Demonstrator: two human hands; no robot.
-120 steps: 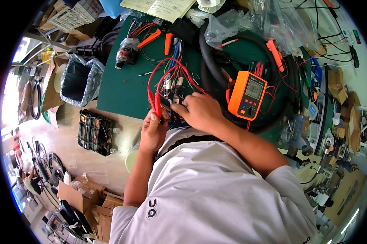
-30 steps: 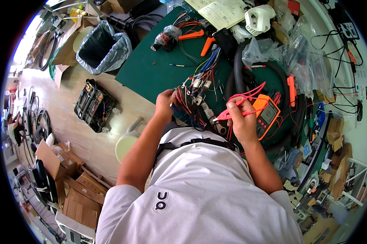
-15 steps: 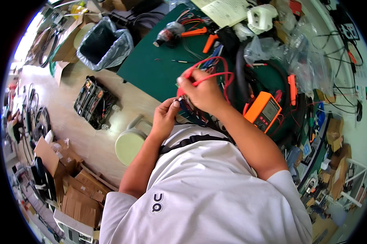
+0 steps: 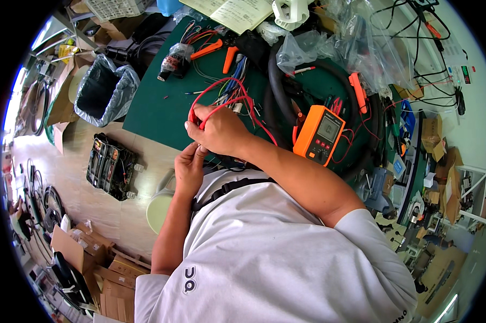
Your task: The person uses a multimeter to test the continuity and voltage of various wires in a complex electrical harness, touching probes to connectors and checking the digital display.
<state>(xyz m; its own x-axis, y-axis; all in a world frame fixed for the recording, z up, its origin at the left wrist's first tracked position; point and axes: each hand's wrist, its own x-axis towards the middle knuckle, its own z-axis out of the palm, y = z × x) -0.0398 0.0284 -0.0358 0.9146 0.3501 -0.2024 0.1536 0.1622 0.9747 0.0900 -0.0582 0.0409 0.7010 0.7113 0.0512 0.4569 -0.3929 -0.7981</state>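
Note:
My right hand (image 4: 219, 129) is closed around red test leads (image 4: 192, 114), whose wires loop above it across the green bench. Directly below, touching its fingertips, my left hand (image 4: 190, 169) is pinched on something small that the fingers hide. To the right lies an orange multimeter (image 4: 308, 146) with a lit grey display; my right forearm passes just in front of it. A bundle of thin coloured wires (image 4: 235, 86) spreads on the bench beyond my right hand. Dark cables show partly between the hands and my waist.
Orange-handled tools (image 4: 206, 50), a plastic-wrapped bottle (image 4: 175, 60) and an open notebook (image 4: 245, 17) lie at the far side. Thick black cable (image 4: 276, 72) coils near the meter. Left of the bench stand a lined bin (image 4: 87, 99), an open tool case (image 4: 111, 167) and a stool (image 4: 158, 212).
The whole view has shifted, with the bench sliding left in it. My right hand has come down closer against my left fingertips, covering the small dark end that showed there.

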